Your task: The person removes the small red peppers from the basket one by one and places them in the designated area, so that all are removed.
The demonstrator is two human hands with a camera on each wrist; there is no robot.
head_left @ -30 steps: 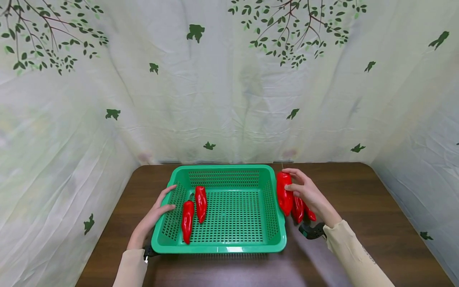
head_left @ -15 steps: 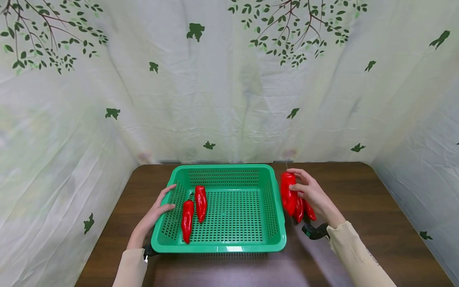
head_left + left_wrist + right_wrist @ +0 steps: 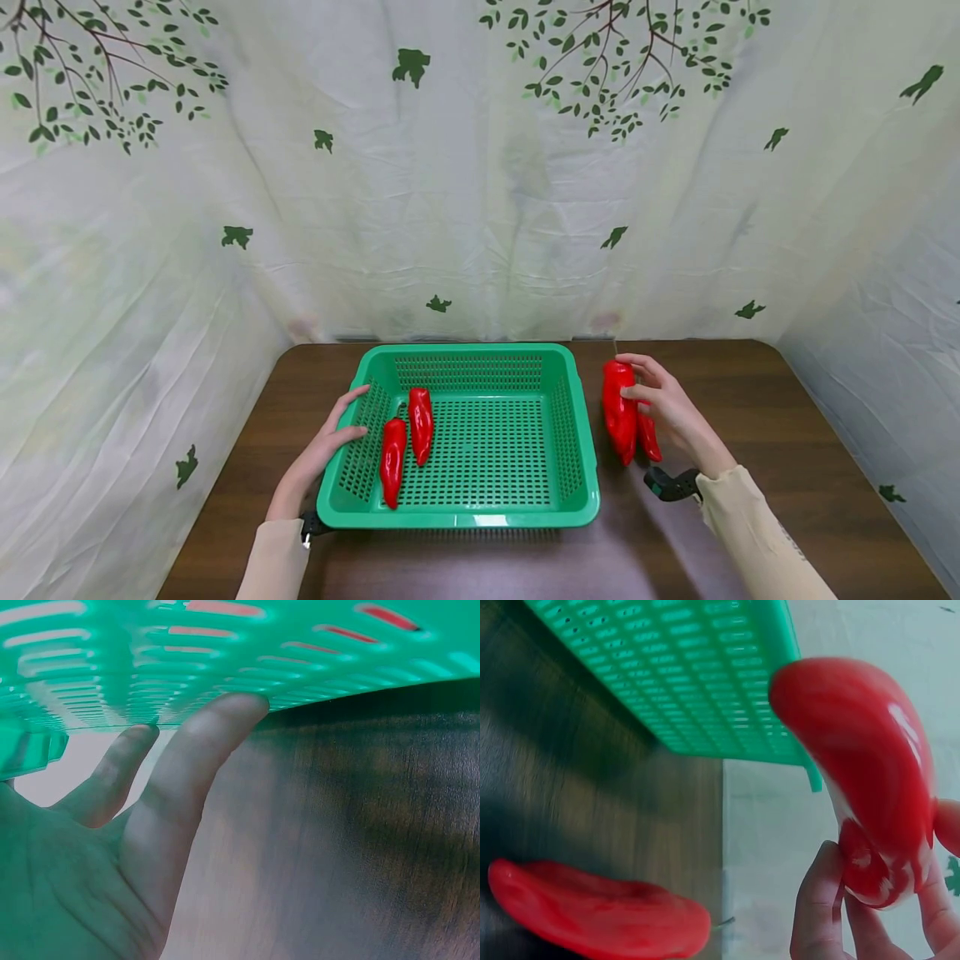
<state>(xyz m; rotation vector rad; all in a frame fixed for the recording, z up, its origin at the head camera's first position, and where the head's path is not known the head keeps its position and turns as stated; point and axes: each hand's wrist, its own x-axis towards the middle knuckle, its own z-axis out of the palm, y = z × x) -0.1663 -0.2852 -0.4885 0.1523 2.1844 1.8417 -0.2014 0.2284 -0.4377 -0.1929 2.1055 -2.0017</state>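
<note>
So there's a green plastic basket (image 3: pixel 457 522) sitting on a dark wood table (image 3: pixel 787 433), its back side close to the table's far edge. Two shiny red peppers are in it, both toward the basket's left side: one (image 3: pixel 393 463) closer to the front-left corner, stem pointing to the back, the other (image 3: pixel 422 427) just beside it and a bit farther back. Can't really tell if those two touch.

Left hand (image 3: pixel 326 437) is on the basket's left rim, thumb and fingers pretty straight and spread apart, tips against the plastic. The wrist cam shows two digits right up by the slotted wall.

Right hand (image 3: pixel 667 404) has a third pepper (image 3: pixel 618 412) off the basket's right side, toward the table's far edge. It's pinched near the stem end between thumb and fingers, tip pointing toward the near side, and the right wrist view shows it's up off the wood. A fourth pepper (image 3: pixel 592 907) lies on the table below, partly hidden by the hand from above.

Both arms have cream sleeves (image 3: pixel 757 525) and a dark wrist strap (image 3: pixel 671 483). Behind everything hangs a pale leaf-print curtain (image 3: pixel 480 208).
</note>
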